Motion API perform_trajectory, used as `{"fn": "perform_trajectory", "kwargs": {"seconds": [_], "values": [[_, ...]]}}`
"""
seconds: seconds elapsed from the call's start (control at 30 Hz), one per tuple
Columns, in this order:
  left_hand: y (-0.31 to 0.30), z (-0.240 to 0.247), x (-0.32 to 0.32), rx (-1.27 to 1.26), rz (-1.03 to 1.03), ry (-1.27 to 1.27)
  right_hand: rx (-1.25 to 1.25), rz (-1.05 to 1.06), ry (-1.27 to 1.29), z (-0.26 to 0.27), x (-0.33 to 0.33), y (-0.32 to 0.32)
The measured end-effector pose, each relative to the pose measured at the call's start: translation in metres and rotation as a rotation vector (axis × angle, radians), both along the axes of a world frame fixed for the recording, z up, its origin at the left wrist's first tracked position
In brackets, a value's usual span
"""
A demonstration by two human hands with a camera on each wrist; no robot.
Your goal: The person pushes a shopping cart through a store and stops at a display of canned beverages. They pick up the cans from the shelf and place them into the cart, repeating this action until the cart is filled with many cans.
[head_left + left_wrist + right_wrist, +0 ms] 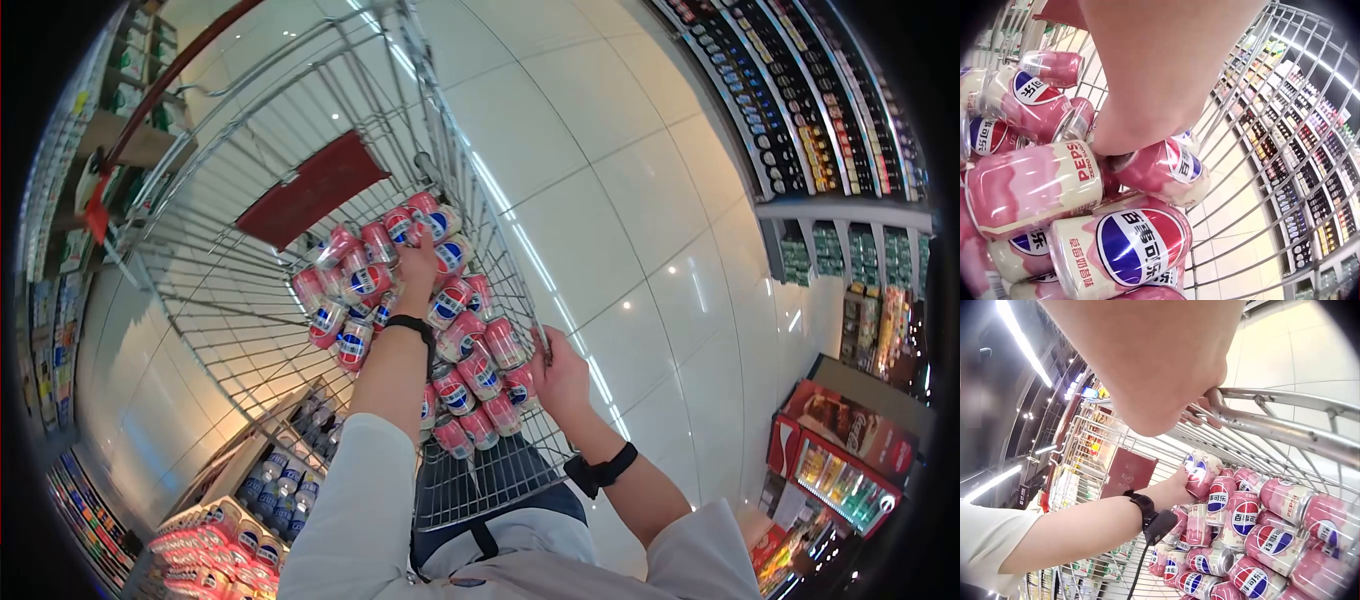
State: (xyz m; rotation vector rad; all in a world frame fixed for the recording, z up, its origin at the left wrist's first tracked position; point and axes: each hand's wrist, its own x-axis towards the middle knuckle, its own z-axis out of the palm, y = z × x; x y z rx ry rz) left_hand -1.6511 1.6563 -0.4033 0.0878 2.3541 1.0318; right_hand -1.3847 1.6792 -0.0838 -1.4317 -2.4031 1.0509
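Many pink-and-cream Pepsi cans [480, 370] lie heaped in a metal shopping cart [1272, 422]. My left hand [418, 268] reaches over the heap and grips a soda can [1169, 169] at its far side; in the left wrist view the hand covers that can's near end. Another can [1132, 247] lies on its side just below. My right hand [562, 375] holds the cart's top rail [1260, 422], its fingers curled round the metal. Both wrists carry black straps.
A dark red panel [312, 190] sits across the cart beyond the cans, and a red handle bar [165, 85] runs farther off. Stocked shelves [800, 100] stand at the right past the tiled floor [600, 170]. More cans [225, 550] and bottles [285, 490] are stacked at the lower left.
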Motion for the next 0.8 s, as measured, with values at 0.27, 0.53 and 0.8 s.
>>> {"fn": "perform_trajectory", "kwargs": {"seconds": [0.27, 0.53, 0.8], "values": [[-0.032, 0.147, 0.014, 0.149, -0.289, -0.037, 0.070, 0.019, -0.084, -0.001, 0.001, -0.001], [-0.228, 0.409, 0.062, 0.596, 0.028, -0.126, 0.372, 0.236, 0.029, -0.016, 0.006, 0.010], [-0.564, 0.531, 0.187, 0.325, 0.308, 0.245, 0.715, 0.343, -0.074, 0.026, -0.004, -0.104]]}}
